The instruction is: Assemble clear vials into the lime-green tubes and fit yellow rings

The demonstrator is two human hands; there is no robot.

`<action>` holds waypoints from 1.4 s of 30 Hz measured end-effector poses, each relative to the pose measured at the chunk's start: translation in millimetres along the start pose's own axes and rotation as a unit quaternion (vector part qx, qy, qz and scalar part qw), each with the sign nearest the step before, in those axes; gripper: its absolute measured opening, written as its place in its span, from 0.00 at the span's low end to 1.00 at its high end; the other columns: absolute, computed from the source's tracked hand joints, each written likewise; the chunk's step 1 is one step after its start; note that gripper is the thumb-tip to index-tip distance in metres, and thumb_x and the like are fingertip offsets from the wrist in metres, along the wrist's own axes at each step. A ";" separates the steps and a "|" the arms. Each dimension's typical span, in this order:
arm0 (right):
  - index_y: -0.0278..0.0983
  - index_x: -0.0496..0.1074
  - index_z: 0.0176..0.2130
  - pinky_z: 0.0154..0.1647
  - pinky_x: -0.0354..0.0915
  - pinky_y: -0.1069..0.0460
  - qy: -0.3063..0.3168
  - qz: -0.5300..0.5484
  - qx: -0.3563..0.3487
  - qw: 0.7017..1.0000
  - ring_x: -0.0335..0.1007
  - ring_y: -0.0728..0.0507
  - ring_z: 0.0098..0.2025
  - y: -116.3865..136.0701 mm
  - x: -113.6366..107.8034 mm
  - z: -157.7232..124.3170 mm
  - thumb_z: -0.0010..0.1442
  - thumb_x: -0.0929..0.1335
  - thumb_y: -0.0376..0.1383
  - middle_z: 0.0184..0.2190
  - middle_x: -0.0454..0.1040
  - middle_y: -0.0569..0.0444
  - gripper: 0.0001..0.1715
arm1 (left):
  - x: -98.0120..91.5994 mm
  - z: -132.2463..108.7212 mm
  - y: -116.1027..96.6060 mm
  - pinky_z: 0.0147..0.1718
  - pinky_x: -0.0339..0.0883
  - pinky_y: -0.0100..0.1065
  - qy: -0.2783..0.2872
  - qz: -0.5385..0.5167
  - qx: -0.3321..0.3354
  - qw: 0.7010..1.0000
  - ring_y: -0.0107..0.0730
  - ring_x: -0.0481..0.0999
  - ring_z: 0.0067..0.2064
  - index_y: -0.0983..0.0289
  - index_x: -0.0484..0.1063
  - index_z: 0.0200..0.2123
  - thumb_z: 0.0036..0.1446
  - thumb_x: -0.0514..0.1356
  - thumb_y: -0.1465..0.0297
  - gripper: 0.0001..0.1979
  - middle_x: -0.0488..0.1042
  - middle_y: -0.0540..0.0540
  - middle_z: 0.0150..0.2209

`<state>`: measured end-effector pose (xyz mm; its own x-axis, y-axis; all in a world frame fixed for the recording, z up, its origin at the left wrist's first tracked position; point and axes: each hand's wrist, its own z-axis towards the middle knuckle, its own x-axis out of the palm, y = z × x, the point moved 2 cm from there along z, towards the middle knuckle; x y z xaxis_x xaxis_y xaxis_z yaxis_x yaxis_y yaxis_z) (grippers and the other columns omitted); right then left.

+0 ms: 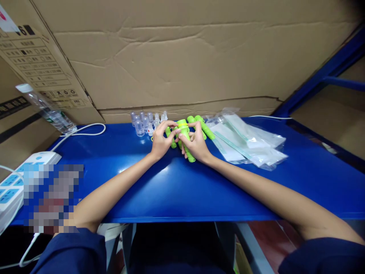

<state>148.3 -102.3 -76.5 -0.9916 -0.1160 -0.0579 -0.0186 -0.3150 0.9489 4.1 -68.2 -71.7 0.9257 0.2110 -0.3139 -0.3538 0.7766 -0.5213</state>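
A bright green flashlight-shaped tube (186, 134) with a wider head is held tilted above the table, its narrow end toward me. Around its head sits a yellow ring (183, 125). My right hand (196, 144) is closed around the tube, the index finger reaching up to the ring. My left hand (163, 140) pinches at the left side of the head and ring, fingers and thumb bent; the exact contact is partly hidden. More green tubes (205, 127) lie just behind and beside my hands. Several clear plastic cylinders (139, 127) stand left of my left hand.
Clear plastic bags with white contents (248, 140) lie on the blue table (159, 190) to the right. At the left are a power strip (31, 167), a white cable (85, 129) and a leaning water bottle (51, 114). A cardboard wall (182, 68) stands behind.
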 end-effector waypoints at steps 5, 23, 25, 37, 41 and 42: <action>0.46 0.49 0.47 0.06 0.62 0.52 -0.001 0.015 0.005 1.000 0.66 0.49 0.13 -2.9 -0.8 -0.8 0.59 0.73 0.52 0.30 0.74 0.62 0.33 | -2.1 2.6 5.8 0.41 0.68 0.33 0.024 -0.008 0.045 0.999 0.32 0.76 0.40 0.63 0.73 0.39 0.64 0.63 0.67 0.05 0.78 0.54 0.38; 0.45 0.50 0.50 0.09 0.64 0.52 0.024 -0.057 0.034 0.997 0.67 0.49 0.15 6.0 -2.6 0.3 0.60 0.70 0.52 0.30 0.73 0.61 0.30 | -8.7 18.3 21.5 0.43 0.68 0.37 0.149 0.039 0.120 0.981 0.37 0.73 0.42 0.63 0.67 0.41 0.68 0.58 0.64 0.08 0.74 0.57 0.40; 0.44 0.51 0.51 0.11 0.64 0.51 0.027 -0.071 0.034 0.997 0.67 0.48 0.16 9.1 -4.9 1.5 0.61 0.69 0.52 0.31 0.73 0.59 0.30 | -10.3 20.3 18.6 0.42 0.68 0.36 0.134 0.027 0.099 0.986 0.36 0.74 0.42 0.63 0.68 0.41 0.67 0.58 0.64 0.08 0.74 0.57 0.40; 0.30 0.53 0.67 0.29 0.73 0.46 -0.029 -0.406 0.108 0.907 0.74 0.42 0.26 3.0 -62.6 40.1 0.57 0.66 0.35 0.49 0.77 0.37 0.42 | -40.8 38.3 23.8 0.33 0.61 0.32 0.497 0.262 -0.054 0.826 0.36 0.77 0.36 0.64 0.78 0.37 0.58 0.65 0.64 0.09 0.81 0.55 0.37; 0.24 0.56 0.68 0.56 0.70 0.39 0.017 -0.476 0.068 0.876 0.77 0.31 0.51 -6.6 -56.6 39.0 0.60 0.64 0.36 0.54 0.76 0.33 0.41 | -35.6 34.2 19.2 0.37 0.62 0.33 0.514 0.299 -0.022 0.804 0.37 0.78 0.40 0.64 0.79 0.37 0.60 0.60 0.71 0.07 0.82 0.57 0.40; 0.23 0.57 0.68 0.60 0.67 0.39 0.020 -0.488 0.059 0.871 0.74 0.30 0.55 -8.9 -55.9 39.5 0.61 0.64 0.37 0.55 0.75 0.32 0.40 | -34.9 34.0 18.2 0.38 0.62 0.33 0.516 0.295 -0.018 0.804 0.36 0.78 0.39 0.64 0.78 0.37 0.60 0.58 0.74 0.08 0.82 0.56 0.40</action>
<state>198.8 -55.8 -69.5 -0.4916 0.1182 -0.8628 -0.8647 -0.1835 0.4675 -30.1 -41.3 -43.2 -0.0012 -0.0827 -0.9966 -0.7119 0.6999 -0.0572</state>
